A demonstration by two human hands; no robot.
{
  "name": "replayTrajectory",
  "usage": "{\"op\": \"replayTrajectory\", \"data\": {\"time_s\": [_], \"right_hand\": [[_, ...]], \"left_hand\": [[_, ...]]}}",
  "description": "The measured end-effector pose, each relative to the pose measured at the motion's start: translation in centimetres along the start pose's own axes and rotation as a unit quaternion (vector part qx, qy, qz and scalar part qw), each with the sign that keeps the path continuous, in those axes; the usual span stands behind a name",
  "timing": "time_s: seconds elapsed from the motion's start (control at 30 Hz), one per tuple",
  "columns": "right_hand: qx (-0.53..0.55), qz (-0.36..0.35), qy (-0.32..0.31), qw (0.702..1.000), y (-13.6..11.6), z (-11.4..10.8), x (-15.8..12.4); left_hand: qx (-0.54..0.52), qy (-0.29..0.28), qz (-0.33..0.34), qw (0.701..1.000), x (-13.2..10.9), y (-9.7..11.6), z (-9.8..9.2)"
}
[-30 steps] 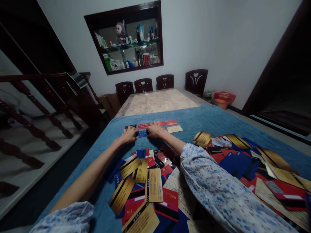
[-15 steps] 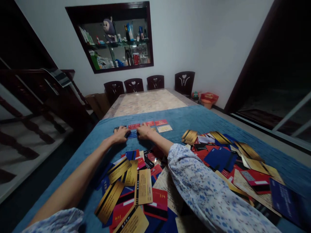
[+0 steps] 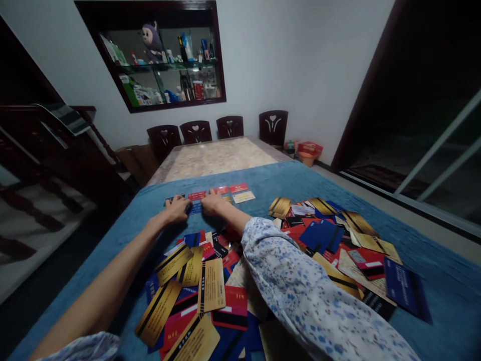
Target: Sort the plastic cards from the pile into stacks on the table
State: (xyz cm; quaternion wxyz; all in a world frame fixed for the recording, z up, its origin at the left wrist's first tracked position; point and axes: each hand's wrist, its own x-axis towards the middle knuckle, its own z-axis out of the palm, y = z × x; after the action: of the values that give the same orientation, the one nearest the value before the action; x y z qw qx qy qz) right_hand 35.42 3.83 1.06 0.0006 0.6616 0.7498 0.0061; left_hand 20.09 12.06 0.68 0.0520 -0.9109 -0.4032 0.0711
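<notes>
Both my arms reach far forward over a blue cloth (image 3: 300, 183). My left hand (image 3: 176, 209) and my right hand (image 3: 212, 202) rest side by side on a blue card (image 3: 195, 207), fingers curled down onto it, each at one end. Behind them lies a short row of cards: a dark one (image 3: 170, 199), red ones (image 3: 197, 195) (image 3: 238, 188) and a pale one (image 3: 243, 197). A loose heap of gold, red and blue cards (image 3: 195, 281) lies under my forearms. Another heap (image 3: 338, 235) spreads to the right.
Beyond the cloth the bare tabletop (image 3: 218, 158) runs to several dark chairs (image 3: 273, 126) by the wall. A wall niche with shelves (image 3: 161, 55) holds bottles and a plush toy. A stair railing (image 3: 56, 145) stands left; a red basin (image 3: 309, 150) sits on the floor.
My hands stay on the blue card in the row. The view has swung right, so everything sits further left in frame and more of the right-hand card heap shows.
</notes>
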Motion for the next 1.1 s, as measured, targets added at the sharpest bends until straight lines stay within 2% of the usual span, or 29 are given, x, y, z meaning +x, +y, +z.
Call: {"op": "replayTrajectory", "data": {"time_s": [0.33,0.5,0.67,0.83,1.1], "right_hand": [[-0.023,-0.023,0.024,0.999,1.4,-1.5,-1.8],[-0.038,-0.013,0.032,0.999,2.7,-2.8,-4.1],[-0.037,-0.004,0.042,0.998,4.9,-3.4,-6.4],[-0.022,0.017,0.053,0.998,7.8,-3.4,-9.1],[0.004,0.076,0.082,0.994,12.0,-3.3,-15.3]], "left_hand": [[0.003,0.046,0.030,0.998,-0.1,-0.1,0.7],[0.000,0.067,0.043,0.997,-0.2,0.2,1.1],[-0.010,0.082,0.039,0.996,-0.6,1.1,0.5],[-0.031,0.108,0.047,0.993,-1.4,3.2,-0.3],[-0.053,0.122,0.087,0.987,-2.4,8.5,-2.0]]}}
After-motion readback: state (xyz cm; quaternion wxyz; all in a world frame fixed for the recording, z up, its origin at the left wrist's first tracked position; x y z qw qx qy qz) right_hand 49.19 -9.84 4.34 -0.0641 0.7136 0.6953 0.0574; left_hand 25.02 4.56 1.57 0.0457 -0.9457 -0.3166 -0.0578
